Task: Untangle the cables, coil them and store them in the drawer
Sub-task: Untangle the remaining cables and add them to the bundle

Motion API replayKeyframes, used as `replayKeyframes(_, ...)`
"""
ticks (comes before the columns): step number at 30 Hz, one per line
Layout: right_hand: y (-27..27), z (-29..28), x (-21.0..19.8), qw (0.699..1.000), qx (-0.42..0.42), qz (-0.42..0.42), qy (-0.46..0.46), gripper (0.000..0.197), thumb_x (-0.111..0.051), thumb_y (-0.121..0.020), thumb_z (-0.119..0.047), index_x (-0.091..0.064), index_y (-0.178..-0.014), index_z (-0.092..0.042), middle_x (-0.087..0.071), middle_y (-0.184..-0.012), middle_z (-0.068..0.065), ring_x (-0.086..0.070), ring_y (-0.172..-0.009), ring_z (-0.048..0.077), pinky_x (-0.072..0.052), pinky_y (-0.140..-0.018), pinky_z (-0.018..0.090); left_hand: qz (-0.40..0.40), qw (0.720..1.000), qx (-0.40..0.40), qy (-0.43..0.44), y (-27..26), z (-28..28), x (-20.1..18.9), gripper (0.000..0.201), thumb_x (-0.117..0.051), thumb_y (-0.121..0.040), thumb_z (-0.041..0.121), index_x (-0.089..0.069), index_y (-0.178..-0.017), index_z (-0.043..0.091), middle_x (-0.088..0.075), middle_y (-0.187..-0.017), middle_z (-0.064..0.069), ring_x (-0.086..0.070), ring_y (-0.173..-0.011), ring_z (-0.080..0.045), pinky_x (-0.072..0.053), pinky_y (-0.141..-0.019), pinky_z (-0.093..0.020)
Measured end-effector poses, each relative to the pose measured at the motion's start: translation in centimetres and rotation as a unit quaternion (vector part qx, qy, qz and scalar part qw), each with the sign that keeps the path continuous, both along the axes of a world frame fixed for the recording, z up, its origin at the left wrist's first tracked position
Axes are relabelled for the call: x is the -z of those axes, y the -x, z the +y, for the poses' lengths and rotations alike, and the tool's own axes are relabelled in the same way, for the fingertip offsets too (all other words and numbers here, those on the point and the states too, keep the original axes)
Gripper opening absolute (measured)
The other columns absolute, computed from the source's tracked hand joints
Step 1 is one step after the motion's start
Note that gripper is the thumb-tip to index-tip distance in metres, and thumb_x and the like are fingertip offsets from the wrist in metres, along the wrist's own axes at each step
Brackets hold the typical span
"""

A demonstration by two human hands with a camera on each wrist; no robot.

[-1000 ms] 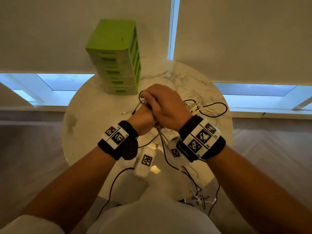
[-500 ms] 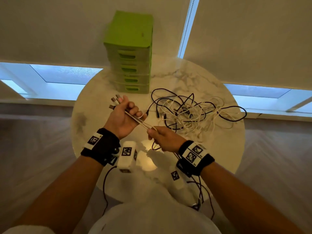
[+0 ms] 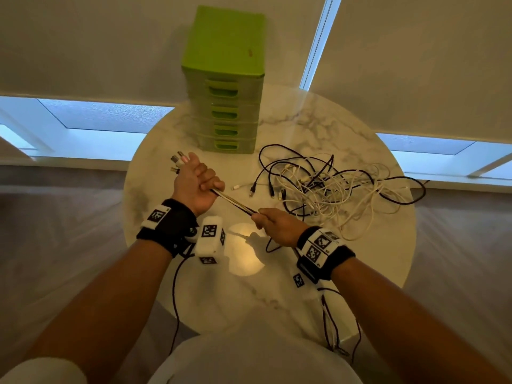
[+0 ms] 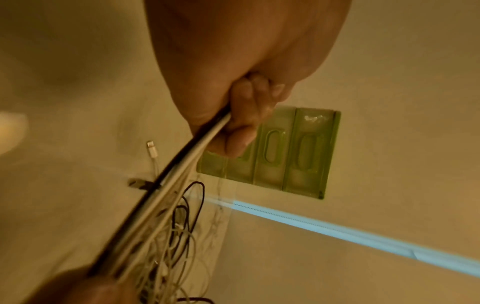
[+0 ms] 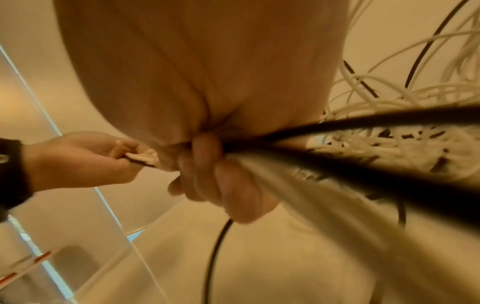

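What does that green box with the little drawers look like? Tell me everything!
The green drawer box is a small tower that looks like plastic. It stands upright at the far edge of the round marble table, before the window blinds. Four stacked drawers, each with a slot handle, all look closed. Nothing touches it; the tangled cables lie just to its right.

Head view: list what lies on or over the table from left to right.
Left hand gripping the bundled cable ends → right hand holding the same bundle → loose cable tangle. The green drawer unit overlaps, so it is left out.
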State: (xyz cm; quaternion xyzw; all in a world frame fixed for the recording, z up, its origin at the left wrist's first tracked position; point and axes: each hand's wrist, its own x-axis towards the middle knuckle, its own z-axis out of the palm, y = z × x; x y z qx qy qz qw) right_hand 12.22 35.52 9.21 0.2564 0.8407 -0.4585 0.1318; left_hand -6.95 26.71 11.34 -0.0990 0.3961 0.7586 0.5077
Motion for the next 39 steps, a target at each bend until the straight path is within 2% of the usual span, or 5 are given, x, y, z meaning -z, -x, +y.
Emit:
replayKeyframes(10,1.5,11.9,-2.7,0.934,0.227,0.021,-0.275,0.023,-0.047,-0.096,-0.015,-0.065,-0.102,-0.002,-0.065,-0.105,0.018,-0.058,-0.095,0.033,-0.043,-0.078,0.033,0.019,0.999,0.044,0.024,2.2,0.7,0.8,0.067,-0.038,-0.099,0.05,-0.035,-0.039,0.021,-0.021,-0.037,0.007,-0.018,-0.033,-0.007,-0.026,-0.043,-0.02)
replayKeyframes(25,1.0,13.9,1.1,0.899,0.025,-0.264,-0.349,0.037,-0.053,-0.087,-0.048,-0.063,-0.114,-0.025,-0.049,-0.117,0.012,-0.051,-0.108,0.036,-0.048,-0.091,0.044,0.03,0.997,0.049,0.042,0.1,1.8,1.0,0.063,-0.042,-0.1,0.044,-0.033,-0.041,0.022,-0.02,-0.038,0.008,-0.018,-0.032,-0.007,-0.029,-0.042,-0.018)
replayKeyframes(33,1.6,14.1,-6.2,0.952,0.015,-0.116,-0.283,0.021,-0.063,-0.087,-0.024,-0.061,-0.105,-0.014,-0.062,-0.112,0.008,-0.055,-0.093,0.025,-0.038,-0.074,0.027,0.069,0.996,0.001,0.049,-2.8,3.0,-1.6,0.04,-0.05,-0.098,0.036,-0.045,-0.059,0.029,-0.021,-0.041,0.009,-0.017,-0.034,-0.006,-0.029,-0.041,-0.019)
replayKeyframes(35,1.1,13.8,-9.2,0.966,0.019,-0.034,-0.256,0.02,-0.059,-0.09,-0.024,-0.06,-0.106,-0.012,-0.059,-0.115,0.008,-0.051,-0.093,0.021,-0.034,-0.076,0.025,0.125,0.992,0.015,0.016,-4.7,4.9,-3.8,0.013,-0.057,-0.095,0.029,-0.05,-0.093,0.04,-0.028,-0.048,0.011,-0.019,-0.037,-0.004,-0.029,-0.043,-0.019)
replayKeyframes(39,0.1,11.9,-13.5,0.964,-0.021,0.068,-0.255,0.021,-0.053,-0.094,-0.024,-0.065,-0.109,-0.015,-0.061,-0.118,0.005,-0.055,-0.1,0.019,-0.034,-0.078,0.024,0.308,0.946,0.103,0.006,-8.8,8.4,-8.0,0.01,-0.066,-0.087,0.022,-0.056,-0.089,0.023,-0.043,-0.065,0.008,-0.031,-0.05,-0.005,-0.032,-0.044,-0.018)
